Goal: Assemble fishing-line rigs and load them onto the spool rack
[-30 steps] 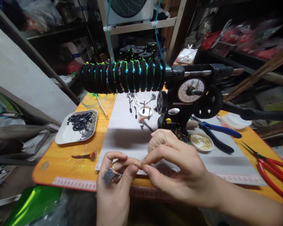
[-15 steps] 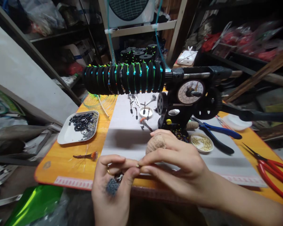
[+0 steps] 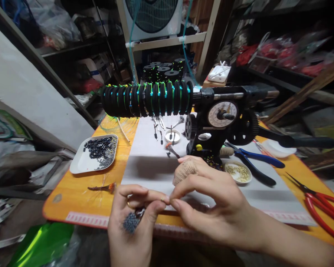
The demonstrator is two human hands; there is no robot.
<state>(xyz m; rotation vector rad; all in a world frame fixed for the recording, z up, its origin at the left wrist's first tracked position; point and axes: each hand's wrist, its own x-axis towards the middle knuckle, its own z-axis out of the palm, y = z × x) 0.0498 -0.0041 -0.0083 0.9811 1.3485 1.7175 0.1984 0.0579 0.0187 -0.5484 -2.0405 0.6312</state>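
Observation:
My left hand (image 3: 136, 218) is curled around a tight bundle with blue-grey ends (image 3: 130, 222), which sticks out of the palm. On its index fingertip sits a tiny gold bead (image 3: 162, 199); the thumb lies just below. My right hand (image 3: 211, 200) has tan tape (image 3: 186, 172) wrapped around a finger. Its thumb and index finger are pinched together right beside the left fingertip, and whatever is between them is too small to make out. Behind the right hand is a white dish of small gold beads (image 3: 238, 172).
A black hand-cranked machine (image 3: 222, 115) with a dial carries a roller of black rings (image 3: 147, 98). At left stands a white tray of dark pieces (image 3: 94, 154), near an orange-tipped bundle (image 3: 101, 188). Blue-handled pliers (image 3: 256, 159) and red-handled scissors (image 3: 317, 207) lie at right.
My right fingertips have shifted slightly right, off the gold bead and to the end of the left index finger. The view has tilted a little.

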